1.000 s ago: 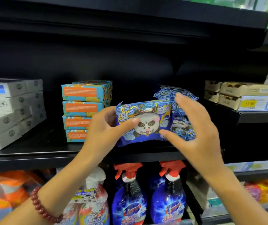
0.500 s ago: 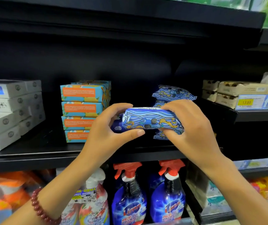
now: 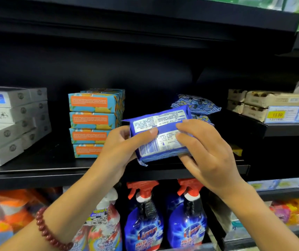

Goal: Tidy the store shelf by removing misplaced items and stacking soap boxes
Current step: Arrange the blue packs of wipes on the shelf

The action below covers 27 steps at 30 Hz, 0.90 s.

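holding: blue soap packet [image 3: 161, 134] gripped by both hands in the air, in front of the middle shelf [image 3: 36, 176] and just above its front lip. printed back with small text and barcode faces the camera; packet tilted, right end higher.

left hand [image 3: 116, 151]: fingers curled round the packet's left end, thumb laid flat across the label face. bead bracelet [image 3: 49, 232] on that wrist.

right hand [image 3: 208, 156]: fingers bent over the top right of the label, thumb tucked under the lower edge, so the packet is pinched between them.

behind the packet, to its right: stack of matching wave-print packets [image 3: 197, 105] on the same shelf. further left, four teal and orange boxes [image 3: 94, 124] stacked upright and square. far left, grey boxes [image 3: 9, 124] in two uneven stacks.

right bay: beige boxes [image 3: 264, 104] behind a yellow price tag [image 3: 277, 115].

shelf below: two blue spray bottles [image 3: 143, 223] with red triggers, side by side.
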Each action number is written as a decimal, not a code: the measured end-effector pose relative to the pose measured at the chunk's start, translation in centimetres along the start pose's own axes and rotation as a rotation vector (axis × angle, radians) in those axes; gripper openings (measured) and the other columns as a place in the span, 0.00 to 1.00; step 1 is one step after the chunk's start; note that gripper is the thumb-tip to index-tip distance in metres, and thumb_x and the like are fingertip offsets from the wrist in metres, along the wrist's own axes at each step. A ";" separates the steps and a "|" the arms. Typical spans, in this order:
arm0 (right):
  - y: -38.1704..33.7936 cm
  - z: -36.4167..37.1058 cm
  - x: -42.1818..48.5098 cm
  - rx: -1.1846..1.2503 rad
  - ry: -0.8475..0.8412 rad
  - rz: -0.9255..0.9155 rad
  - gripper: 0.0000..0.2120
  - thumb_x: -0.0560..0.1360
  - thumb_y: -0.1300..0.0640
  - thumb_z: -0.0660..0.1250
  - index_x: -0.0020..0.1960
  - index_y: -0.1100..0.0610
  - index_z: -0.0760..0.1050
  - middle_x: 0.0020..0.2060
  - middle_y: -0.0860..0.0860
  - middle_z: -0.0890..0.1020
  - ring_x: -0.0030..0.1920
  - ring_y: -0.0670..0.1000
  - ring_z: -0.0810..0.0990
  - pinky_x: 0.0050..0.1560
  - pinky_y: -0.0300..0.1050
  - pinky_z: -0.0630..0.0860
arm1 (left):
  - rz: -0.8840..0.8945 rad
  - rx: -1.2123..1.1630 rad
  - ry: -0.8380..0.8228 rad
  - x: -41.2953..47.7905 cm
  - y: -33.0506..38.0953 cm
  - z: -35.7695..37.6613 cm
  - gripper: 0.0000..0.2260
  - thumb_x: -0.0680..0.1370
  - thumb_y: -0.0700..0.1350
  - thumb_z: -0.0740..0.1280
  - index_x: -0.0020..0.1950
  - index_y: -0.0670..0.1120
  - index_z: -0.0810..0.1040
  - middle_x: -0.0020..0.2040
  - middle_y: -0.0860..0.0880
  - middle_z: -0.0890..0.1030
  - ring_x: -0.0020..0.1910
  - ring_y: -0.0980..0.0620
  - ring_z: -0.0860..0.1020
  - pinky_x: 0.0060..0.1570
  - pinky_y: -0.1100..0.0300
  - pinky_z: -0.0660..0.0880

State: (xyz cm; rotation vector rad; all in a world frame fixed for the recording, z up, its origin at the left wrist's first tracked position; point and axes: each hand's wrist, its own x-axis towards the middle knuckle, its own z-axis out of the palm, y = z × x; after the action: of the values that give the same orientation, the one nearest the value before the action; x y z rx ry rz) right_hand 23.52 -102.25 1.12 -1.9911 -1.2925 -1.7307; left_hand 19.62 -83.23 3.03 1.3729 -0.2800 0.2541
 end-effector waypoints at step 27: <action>1.0 2.4 0.3 -0.123 0.058 0.229 0.17 0.62 0.74 0.65 0.50 0.65 0.78 0.44 0.57 0.81 0.46 0.55 0.74 0.47 0.45 0.72 | 0.551 1.058 0.126 -0.6 -5.2 -5.0 0.28 0.70 0.62 0.64 0.64 0.47 0.74 0.59 0.54 0.78 0.58 0.58 0.74 0.56 0.68 0.70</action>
State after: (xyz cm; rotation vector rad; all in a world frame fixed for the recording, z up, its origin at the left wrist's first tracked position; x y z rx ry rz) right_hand 25.85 -101.11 1.09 -2.0451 -0.9192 -1.7792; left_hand 21.10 -79.29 -2.87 2.2866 -0.4444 1.0505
